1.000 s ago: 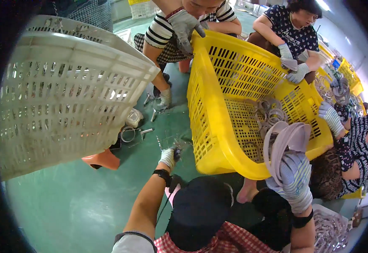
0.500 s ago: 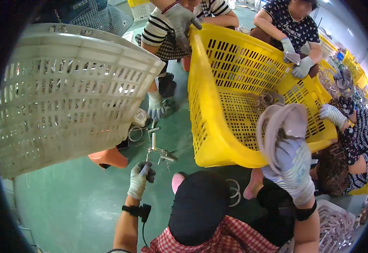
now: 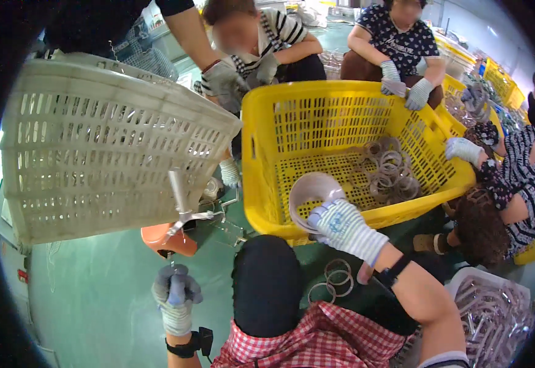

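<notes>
My left hand, in a grey-fingered glove, is closed on the lower end of a thin metal rack with crossbars. The rack stands up from my fingers in front of the white crate. My right hand, in a striped glove, grips a stack of translucent plastic rings at the near rim of the yellow crate. Its fingertips are partly hidden by the rings. Inside the yellow crate lies a heap of loose rings, toward its right end.
Several rings lie on the green floor beside my leg. A white tray of translucent pieces stands at lower right. An orange stool-like object sits under the white crate. Co-workers sit around the yellow crate; one gloved hand is at its far left corner.
My left hand has moved down and left with the rack. My right hand has shifted left along the crate with its rings. More rings now show in the yellow crate.
</notes>
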A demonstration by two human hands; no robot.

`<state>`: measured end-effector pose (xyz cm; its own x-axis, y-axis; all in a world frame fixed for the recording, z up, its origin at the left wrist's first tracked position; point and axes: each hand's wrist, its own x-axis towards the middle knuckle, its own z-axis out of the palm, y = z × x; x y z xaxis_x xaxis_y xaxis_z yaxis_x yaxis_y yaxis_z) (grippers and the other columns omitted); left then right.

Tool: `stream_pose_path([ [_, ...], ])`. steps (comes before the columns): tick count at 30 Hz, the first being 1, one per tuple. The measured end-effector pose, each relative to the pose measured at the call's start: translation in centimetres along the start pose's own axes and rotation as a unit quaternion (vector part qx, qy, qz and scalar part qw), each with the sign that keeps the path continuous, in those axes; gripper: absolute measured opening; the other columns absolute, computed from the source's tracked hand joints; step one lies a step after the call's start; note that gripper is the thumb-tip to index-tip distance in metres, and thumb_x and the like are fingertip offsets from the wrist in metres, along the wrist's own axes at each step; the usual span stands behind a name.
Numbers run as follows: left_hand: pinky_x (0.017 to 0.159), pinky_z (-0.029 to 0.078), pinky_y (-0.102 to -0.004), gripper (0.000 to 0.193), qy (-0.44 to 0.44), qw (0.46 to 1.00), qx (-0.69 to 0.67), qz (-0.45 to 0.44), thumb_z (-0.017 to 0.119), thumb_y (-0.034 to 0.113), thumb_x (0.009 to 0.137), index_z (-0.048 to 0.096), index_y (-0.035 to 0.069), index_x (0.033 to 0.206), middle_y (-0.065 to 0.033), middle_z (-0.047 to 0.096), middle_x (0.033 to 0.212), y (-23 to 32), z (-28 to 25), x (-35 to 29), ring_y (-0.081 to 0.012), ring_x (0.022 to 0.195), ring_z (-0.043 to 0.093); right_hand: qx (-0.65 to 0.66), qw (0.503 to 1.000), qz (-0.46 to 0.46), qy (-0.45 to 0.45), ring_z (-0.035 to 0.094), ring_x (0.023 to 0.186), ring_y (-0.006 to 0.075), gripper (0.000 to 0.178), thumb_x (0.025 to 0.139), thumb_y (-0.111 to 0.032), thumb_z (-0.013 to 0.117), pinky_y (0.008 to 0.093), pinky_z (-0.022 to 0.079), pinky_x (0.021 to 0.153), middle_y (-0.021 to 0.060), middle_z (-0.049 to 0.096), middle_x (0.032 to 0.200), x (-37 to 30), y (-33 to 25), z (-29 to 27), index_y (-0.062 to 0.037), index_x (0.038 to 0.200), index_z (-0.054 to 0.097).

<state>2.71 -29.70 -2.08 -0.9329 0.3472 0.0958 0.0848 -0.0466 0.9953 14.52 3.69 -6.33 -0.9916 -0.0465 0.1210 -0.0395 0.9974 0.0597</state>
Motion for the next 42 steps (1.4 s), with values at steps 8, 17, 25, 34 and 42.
stream_pose_path([
  [8,0.032,0.037,-0.0258,0.005,-0.147,0.979,-0.124,0.067,0.057,0.008,0.088,0.053,0.008,0.091,-0.0065,0.054,0.057,3.1,1.8,-3.8,-0.0140,0.042,0.053,0.246,0.892,0.248,0.285,0.062,0.094,0.0336,0.047,0.076,-0.038,0.071,0.0376,0.048,0.085,0.0213,0.064,0.100,-4.3,2.9,-0.4,-0.0013,0.103,0.060],
  [17,0.065,0.049,-0.0330,0.017,-0.595,0.795,0.049,0.108,0.065,0.019,0.083,0.068,0.006,0.095,-0.0108,0.067,0.082,4.1,5.5,-2.2,-0.0250,0.072,0.065,0.711,0.620,0.275,0.184,0.058,0.093,0.0115,0.046,0.082,-0.025,0.069,0.0263,0.048,0.082,0.0034,0.062,0.104,-12.7,-5.1,-9.5,-0.0028,0.119,0.053],
  [25,0.099,0.037,-0.0400,0.014,-0.639,0.768,-0.004,0.047,0.070,0.015,0.080,0.069,0.008,0.092,-0.0196,0.046,0.131,-0.4,9.4,-3.1,-0.0338,0.119,0.048,0.410,0.875,0.137,0.220,0.058,0.079,0.0365,0.038,0.075,-0.021,0.072,0.0427,0.046,0.070,0.0168,0.061,0.089,-12.7,-12.0,-5.7,-0.0020,0.104,0.057],
  [34,0.099,0.039,-0.0411,0.030,-0.560,0.787,-0.151,-0.209,0.067,0.030,0.083,0.069,0.002,0.092,-0.0166,0.060,0.119,-3.0,9.3,-5.4,-0.0302,0.115,0.052,0.368,0.919,0.110,0.086,0.057,0.090,0.0355,0.042,0.083,-0.033,0.061,0.0447,0.044,0.080,0.0169,0.059,0.099,-12.1,-14.2,-3.8,-0.0020,0.110,0.054],
  [42,0.086,0.047,-0.0302,0.012,-0.514,0.827,-0.200,-0.106,0.059,0.010,0.090,0.063,0.002,0.098,-0.0094,0.063,0.099,-1.8,10.2,-6.2,-0.0178,0.094,0.059,0.571,0.817,0.030,0.075,0.050,0.115,0.0356,0.038,0.085,-0.022,0.061,0.0401,0.039,0.099,0.0244,0.052,0.119,-13.4,-12.4,-2.7,0.0028,0.114,0.056],
])
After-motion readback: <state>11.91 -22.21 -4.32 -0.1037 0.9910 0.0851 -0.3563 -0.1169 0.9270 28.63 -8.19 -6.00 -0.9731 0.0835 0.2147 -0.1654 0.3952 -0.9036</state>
